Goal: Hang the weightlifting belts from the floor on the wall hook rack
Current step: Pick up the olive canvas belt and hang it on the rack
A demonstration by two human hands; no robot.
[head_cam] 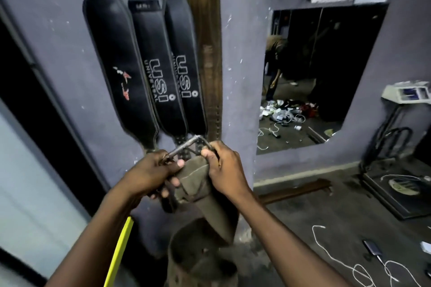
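Note:
I hold an olive-brown leather belt [205, 202] in front of the grey wall; its lower part curls down toward the floor. My left hand [151, 173] grips the belt's metal buckle [186, 144] at its left end. My right hand [225, 168] clasps the belt's top edge and the buckle's right side. Three black padded belts [161, 72] hang on the wall above my hands, two marked USI. Beside them on the right hangs a brown leather belt [208, 49]. The hook rack is out of view above.
A wall mirror [314, 81] at right reflects a bending person and clutter on the floor. A weighing scale [401, 184] stands at far right. White cables [363, 270] and a phone [372, 247] lie on the floor. A yellow stick [119, 254] leans at lower left.

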